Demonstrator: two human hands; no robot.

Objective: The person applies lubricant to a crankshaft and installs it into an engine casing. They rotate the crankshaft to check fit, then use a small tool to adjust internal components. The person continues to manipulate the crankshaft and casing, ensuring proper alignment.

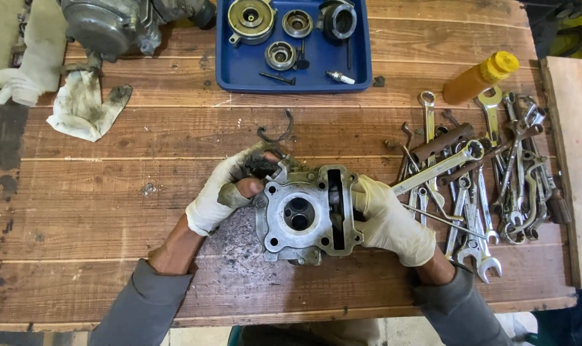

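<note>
Two gloved hands, left hand (224, 192) and right hand (387, 218), clasping cylinder head (304, 214) edges mid-table (112, 243).

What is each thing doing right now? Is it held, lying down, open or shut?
Cylinder head: held, flat face up.
Left hand: gloved, gripping.
Right hand: gloved, gripping.
Wrenches: lying piled.
Orange bottle: lying down, capped.
Blue tray: holding parts.
Rag: crumpled, dirty.
</note>
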